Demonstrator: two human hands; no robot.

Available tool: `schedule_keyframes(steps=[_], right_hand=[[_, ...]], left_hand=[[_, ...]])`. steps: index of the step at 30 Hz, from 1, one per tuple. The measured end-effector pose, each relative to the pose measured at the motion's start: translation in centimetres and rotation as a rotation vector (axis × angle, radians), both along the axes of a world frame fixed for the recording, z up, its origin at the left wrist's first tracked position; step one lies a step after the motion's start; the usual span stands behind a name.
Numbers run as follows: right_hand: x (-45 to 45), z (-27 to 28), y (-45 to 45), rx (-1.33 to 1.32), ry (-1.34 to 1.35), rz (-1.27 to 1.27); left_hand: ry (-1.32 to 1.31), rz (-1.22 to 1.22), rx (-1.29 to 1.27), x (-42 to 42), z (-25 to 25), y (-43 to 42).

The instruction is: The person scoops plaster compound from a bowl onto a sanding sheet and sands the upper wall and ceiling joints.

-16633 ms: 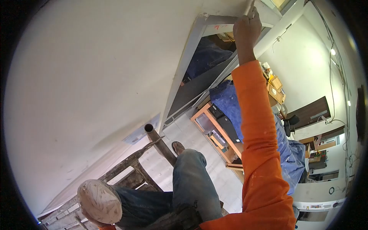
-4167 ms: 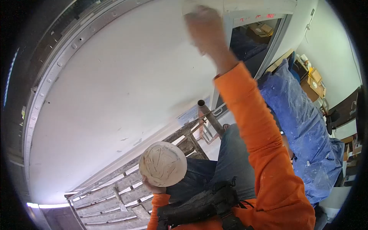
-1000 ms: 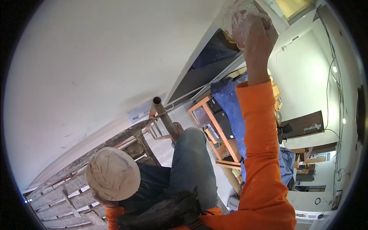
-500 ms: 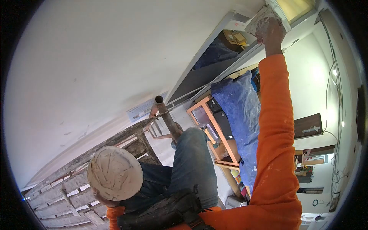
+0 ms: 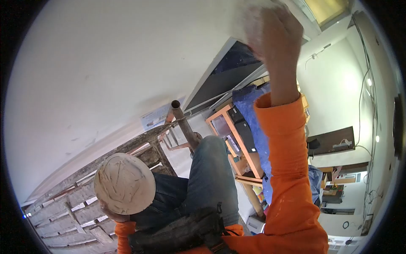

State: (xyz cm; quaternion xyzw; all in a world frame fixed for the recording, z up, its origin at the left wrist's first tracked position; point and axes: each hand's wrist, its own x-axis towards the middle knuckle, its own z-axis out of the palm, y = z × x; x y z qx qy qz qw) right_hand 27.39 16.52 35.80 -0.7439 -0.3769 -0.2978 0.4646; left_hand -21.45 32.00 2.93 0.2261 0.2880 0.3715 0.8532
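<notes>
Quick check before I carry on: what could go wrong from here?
The left hand holds the smeared round disc; if it tips, some of the coating might slide off.
The right hand is raised high, so overreaching could upset balance.
The slatted platform has open gaps; something small, if dropped, might fall through.

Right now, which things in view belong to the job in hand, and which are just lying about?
Likely part of the job:
smeared round board, held in the left hand
pale wall, with the right hand raised before it; blur hides what that hand may hold
slatted platform, probably for access

Apparently just lying about:
blue sheet
wooden cabinet
</notes>
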Motion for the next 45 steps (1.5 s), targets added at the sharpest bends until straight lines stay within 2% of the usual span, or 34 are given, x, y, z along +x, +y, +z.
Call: schedule_keyframes(steps=[2, 3, 4, 5, 6, 7, 9, 10, 12, 15, 17, 19, 22, 23, 24, 25, 26, 27, 29, 31, 33, 35, 38, 43, 45], right_hand=[[6.0, -1.4, -2.7, 0.101, -0.101, -0.057], [7.0, -1.4, -3.4, 0.204, 0.04, -0.165], [8.6, -1.3, -4.0, 0.199, 0.041, -0.165], [10.5, -1.3, -4.4, 0.102, -0.189, -0.287], [12.2, -0.9, -4.2, 0.05, -0.304, -0.342], [13.9, -0.5, -4.0, 0.004, -0.421, -0.403], [14.8, 0.6, -1.7, -0.024, -0.434, -0.503], [13.6, 0.9, 0.1, -0.021, -0.38, -0.518], [9.8, 0.9, 3.2, 0.007, -0.325, -0.486], [2.0, -0.1, 3.6, -0.033, -0.324, -0.293], [0.2, -0.4, 0.8, -0.123, -0.268, -0.197], [4.5, -1.2, -2.9, -0.044, -0.155, -0.26], [14.0, -1.4, -10.1, 0.26, 0.168, -0.129], [17.0, -1.6, -12.1, 0.26, 0.152, -0.123], [19.7, -1.7, -14.0, 0.076, -0.014, -0.189], [23.1, -1.5, -16.0, -0.27, -0.366, -0.385], [26.5, -1.3, -17.5, -0.444, -0.566, -0.484], [29.1, -0.6, -18.4, -0.5, -0.644, -0.506], [27.3, 1.0, -15.6, -0.282, -0.313, -0.344], [18.9, 3.5, -10.2, -1.02, -0.388, -1.077], [18.6, 3.8, -9.3, -1.112, -0.343, -1.113], [17.0, 3.9, -7.6, -1.203, -0.298, -1.144], [13.3, 3.3, -5.9, -1.146, -0.479, -1.088], [6.0, 1.8, -0.1, -0.13, -0.038, -0.182], [3.0, 1.3, 2.6, 0.066, 0.056, 0.007]], left_hand=[[0.253, 0.213, -0.044, 0.9, 0.8, -0.5], [0.339, 0.281, -0.063, 1.3, 1.0, -0.7], [0.374, 0.358, -0.085, 1.7, 1.0, -0.8], [0.393, 0.395, -0.096, 1.4, 0.5, -0.8], [0.413, 0.433, -0.106, 1.2, 0.0, -0.9], [0.567, 0.427, 0.052, 0.0, -1.9, -0.8], [0.72, 0.423, 0.207, -1.1, -3.0, 0.0], [0.316, 0.212, 0.161, -1.4, -2.5, 0.3], [-0.089, 0.001, 0.107, -1.2, -1.9, 0.1], [0.073, 0.063, 0.085, -1.3, -1.7, 0.2], [0.114, 0.083, 0.082, -1.4, -1.6, 0.3], [0.124, 0.087, 0.084, -1.3, -1.6, 0.3], [0.135, 0.08, 0.089, -1.1, -1.4, 0.4], [0.156, 0.084, 0.094, -1.2, -1.5, 0.3], [0.192, 0.107, 0.11, -1.3, -1.7, 0.5], [0.229, 0.13, 0.125, -1.3, -1.9, 0.6], [0.297, 0.174, 0.158, -1.2, -2.0, 0.6], [0.291, 0.181, 0.153, -0.7, -1.2, 0.4], [0.018, 0.044, -0.033, 0.5, 1.0, -0.3], [0.095, 0.119, -0.001, -0.2, -0.7, -0.3], [0.21, 0.199, 0.049, -1.3, -2.4, -0.1], [0.138, 0.177, 0.024, -1.7, -3.0, -0.5], [0.079, 0.149, -0.016, -2.1, -3.7, -0.8], [0.01, 0.123, -0.063, -2.6, -5.0, -1.1], [-0.024, 0.111, -0.08, -2.9, -5.4, -1.1]])
